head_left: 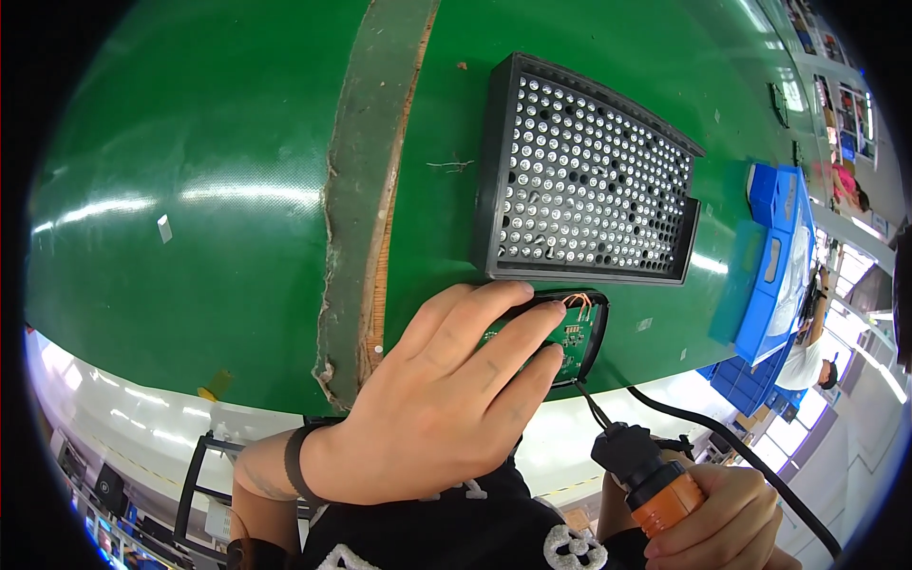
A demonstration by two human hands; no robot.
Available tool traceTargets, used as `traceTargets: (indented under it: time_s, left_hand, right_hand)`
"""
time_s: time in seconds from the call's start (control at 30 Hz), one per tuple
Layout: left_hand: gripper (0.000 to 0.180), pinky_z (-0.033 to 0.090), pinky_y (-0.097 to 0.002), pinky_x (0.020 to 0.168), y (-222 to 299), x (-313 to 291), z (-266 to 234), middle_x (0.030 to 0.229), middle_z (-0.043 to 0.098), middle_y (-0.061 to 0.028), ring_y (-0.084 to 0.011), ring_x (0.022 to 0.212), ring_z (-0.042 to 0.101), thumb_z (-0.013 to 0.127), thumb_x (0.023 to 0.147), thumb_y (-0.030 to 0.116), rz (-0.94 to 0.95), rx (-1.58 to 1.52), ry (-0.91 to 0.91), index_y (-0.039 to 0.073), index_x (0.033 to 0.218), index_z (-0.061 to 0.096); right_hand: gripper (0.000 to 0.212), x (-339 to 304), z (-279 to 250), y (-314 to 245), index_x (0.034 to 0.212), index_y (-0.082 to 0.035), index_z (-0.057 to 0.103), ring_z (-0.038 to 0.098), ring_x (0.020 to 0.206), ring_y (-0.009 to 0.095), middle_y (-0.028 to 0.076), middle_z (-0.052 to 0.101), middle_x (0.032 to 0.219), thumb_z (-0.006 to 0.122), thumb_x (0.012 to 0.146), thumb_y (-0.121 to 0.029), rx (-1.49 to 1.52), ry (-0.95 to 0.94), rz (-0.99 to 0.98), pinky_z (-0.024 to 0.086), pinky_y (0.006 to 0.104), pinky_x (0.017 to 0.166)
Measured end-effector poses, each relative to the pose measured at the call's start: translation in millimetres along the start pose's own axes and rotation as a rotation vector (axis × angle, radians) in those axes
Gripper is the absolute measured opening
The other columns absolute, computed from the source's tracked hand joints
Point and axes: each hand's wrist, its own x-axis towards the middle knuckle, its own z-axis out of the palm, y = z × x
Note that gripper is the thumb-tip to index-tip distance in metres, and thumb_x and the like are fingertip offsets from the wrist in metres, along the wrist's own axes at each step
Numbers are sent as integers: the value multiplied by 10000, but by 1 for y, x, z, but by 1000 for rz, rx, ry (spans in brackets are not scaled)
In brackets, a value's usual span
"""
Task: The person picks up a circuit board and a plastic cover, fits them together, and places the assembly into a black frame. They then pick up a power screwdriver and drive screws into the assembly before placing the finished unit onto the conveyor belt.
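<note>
My left hand point(442, 404) lies palm down over a black plastic housing point(594, 356) at the table's near edge. Inside the housing is a green circuit board point(571, 334), with thin orange wires point(579, 302) at its far corner. Several fingers reach across board and rim, holding it down; the thumb is hidden. In my right hand point(722, 522), at the lower right, is an orange and black electric screwdriver point(667, 499), fingers wrapped round its body. Its black nose tilts up toward the housing. Thin dark lines point(595, 407) span the gap; whether bit or wires, I cannot tell.
Beyond the housing stands a black tray point(490, 190) with rows of screws point(598, 180). A worn strip point(370, 171) crosses the green table point(190, 285). Blue bins point(774, 266) stand at the right edge. A black cable point(731, 442) passes beside the screwdriver. Another person point(807, 370) is at far right.
</note>
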Motion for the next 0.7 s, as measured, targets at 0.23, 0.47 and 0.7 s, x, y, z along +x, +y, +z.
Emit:
traceTargets:
  time_s: [0.23,0.47,0.7]
  left_hand:
    - [357,432,-426,800,0,0,0,1111,557,-102,-308,1004,512,723,586,37,0,-11,19,39,922,600]
    - [328,433,-414,811,-1,-6,0,1111,557,-101,-305,1009,509,713,609,23,-14,-1,3,32,917,601]
    - [309,434,-413,819,2,2,-2,1123,554,-101,-306,1028,503,705,624,34,14,-8,8,29,919,612]
  right_hand:
    - [483,3,2,-2,1187,-126,408,499,377,116,30,525,581,652,777,-50,-17,-61,101,466,240,356]
    - [516,-1,2,-4,1216,-147,380,516,405,132,36,532,609,641,785,-37,-65,-116,212,479,249,373]
    - [298,20,-20,1,976,-68,443,490,437,97,10,477,586,614,732,-58,83,-31,102,450,203,430]
